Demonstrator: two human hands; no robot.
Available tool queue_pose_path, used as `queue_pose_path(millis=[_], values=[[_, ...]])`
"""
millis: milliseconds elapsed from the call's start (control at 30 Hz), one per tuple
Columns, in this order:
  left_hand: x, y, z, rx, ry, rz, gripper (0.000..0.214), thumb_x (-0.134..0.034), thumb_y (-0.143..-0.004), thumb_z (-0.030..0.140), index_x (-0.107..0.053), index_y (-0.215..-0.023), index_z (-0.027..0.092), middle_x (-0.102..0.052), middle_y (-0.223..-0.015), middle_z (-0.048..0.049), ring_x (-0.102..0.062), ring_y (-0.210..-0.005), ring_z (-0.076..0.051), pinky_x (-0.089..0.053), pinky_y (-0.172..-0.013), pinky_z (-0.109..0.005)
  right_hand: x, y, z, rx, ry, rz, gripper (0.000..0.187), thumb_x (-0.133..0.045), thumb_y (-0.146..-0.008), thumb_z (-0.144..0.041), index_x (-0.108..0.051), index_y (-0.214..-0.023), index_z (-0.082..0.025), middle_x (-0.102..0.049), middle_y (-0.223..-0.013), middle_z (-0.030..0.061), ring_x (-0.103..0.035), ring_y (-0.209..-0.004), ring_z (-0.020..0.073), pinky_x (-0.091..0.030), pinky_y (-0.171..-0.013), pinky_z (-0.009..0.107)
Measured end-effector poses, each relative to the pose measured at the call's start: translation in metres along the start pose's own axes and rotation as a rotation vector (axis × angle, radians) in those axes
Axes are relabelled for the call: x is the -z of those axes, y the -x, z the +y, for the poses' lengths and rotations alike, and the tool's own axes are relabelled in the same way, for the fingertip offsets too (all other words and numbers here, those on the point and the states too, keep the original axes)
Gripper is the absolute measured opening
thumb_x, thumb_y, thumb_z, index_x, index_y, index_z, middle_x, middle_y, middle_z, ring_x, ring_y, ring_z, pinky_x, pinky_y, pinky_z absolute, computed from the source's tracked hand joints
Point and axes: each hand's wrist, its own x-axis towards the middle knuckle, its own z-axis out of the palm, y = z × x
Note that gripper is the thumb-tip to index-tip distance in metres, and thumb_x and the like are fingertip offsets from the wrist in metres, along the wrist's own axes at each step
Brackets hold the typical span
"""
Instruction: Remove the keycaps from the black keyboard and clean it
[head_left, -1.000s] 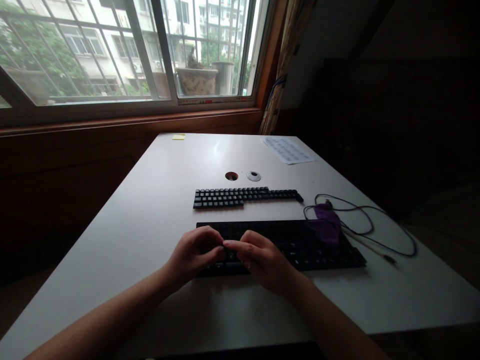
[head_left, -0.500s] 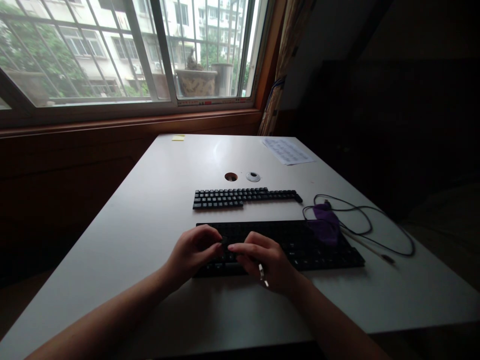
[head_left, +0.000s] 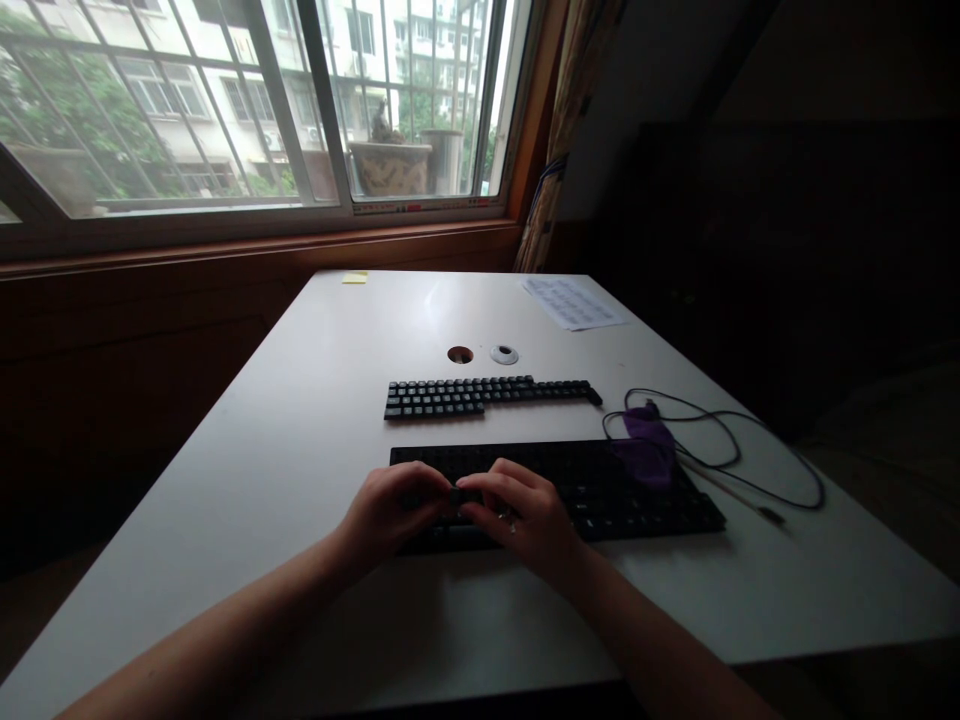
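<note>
My left hand (head_left: 391,508) and my right hand (head_left: 531,510) meet over the black keyboard (head_left: 637,513). A small dark keycap (head_left: 455,495) is pinched between the fingertips of both. A bright metal piece (head_left: 508,520) shows at the fingers of my right hand; whether it is worn or held I cannot make out. My hands hide the left middle part of the keyboard. Behind it, loose black keycaps (head_left: 435,398) stand on the table in tight rows.
A purple cloth (head_left: 649,452) lies on the keyboard's right end. To the right are a looped black cable (head_left: 814,480) and a thin stick with a dark brush-like tip (head_left: 770,516). The white table (head_left: 285,400) has a round hole (head_left: 460,355), a ring-shaped cover (head_left: 505,355) and printed paper (head_left: 574,303).
My fingertips have come closer together around the keycap, and the fingers of my right hand have curled in. The metal piece at my right hand has shifted up and left.
</note>
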Motion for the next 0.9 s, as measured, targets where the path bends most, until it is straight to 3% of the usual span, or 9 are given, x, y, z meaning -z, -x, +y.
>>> queue_pose_path(millis=[233,467,633,733,900], values=[[0.007,-0.003,0.006,-0.004,-0.009,-0.099,0.016,-0.063,-0.09,0.026,-0.072,-0.097,0.015,-0.076,-0.086,-0.0078,-0.069,-0.076,-0.018,-0.053,-0.068,-0.025,0.001,0.0,-0.001,-0.015,-0.017,-0.012,0.028,-0.068,-0.088,-0.023,-0.067,-0.115,-0.025,-0.053,-0.075,-0.0007,-0.052,-0.064,0.0117,-0.045,-0.058,0.025],[0.007,-0.004,0.002,0.099,0.012,-0.119,0.023,-0.066,-0.089,0.036,-0.074,-0.09,0.014,-0.075,-0.078,-0.0063,-0.067,-0.07,-0.017,-0.051,-0.065,-0.024,0.003,0.002,0.002,0.014,-0.025,-0.075,0.026,-0.067,-0.089,-0.022,-0.068,-0.114,-0.023,-0.056,-0.078,0.0005,-0.052,-0.064,0.0115,-0.043,-0.057,0.024],[0.007,-0.005,0.004,0.09,-0.02,-0.128,0.022,-0.06,-0.093,0.032,-0.074,-0.089,0.015,-0.076,-0.08,-0.0056,-0.068,-0.071,-0.016,-0.05,-0.066,-0.023,0.006,0.001,0.001,0.029,0.028,-0.119,0.022,-0.065,-0.09,-0.025,-0.068,-0.112,-0.022,-0.058,-0.077,0.0008,-0.052,-0.063,0.0111,-0.043,-0.057,0.024],[0.008,-0.005,0.006,0.082,-0.032,-0.107,0.021,-0.058,-0.094,0.03,-0.074,-0.091,0.016,-0.076,-0.083,-0.006,-0.07,-0.076,-0.017,-0.052,-0.07,-0.024,0.014,-0.003,0.004,0.003,0.079,-0.138,0.021,-0.064,-0.091,-0.028,-0.069,-0.111,-0.022,-0.059,-0.079,0.0012,-0.052,-0.062,0.0108,-0.044,-0.058,0.024],[0.015,-0.005,0.003,0.005,-0.107,-0.037,0.018,-0.057,-0.095,0.026,-0.072,-0.095,0.018,-0.075,-0.09,-0.0064,-0.069,-0.082,-0.017,-0.052,-0.075,-0.027,0.042,-0.018,0.024,-0.169,0.227,-0.107,0.017,-0.064,-0.091,-0.028,-0.07,-0.106,-0.023,-0.067,-0.085,0.0016,-0.061,-0.072,0.0131,-0.048,-0.07,0.025]])
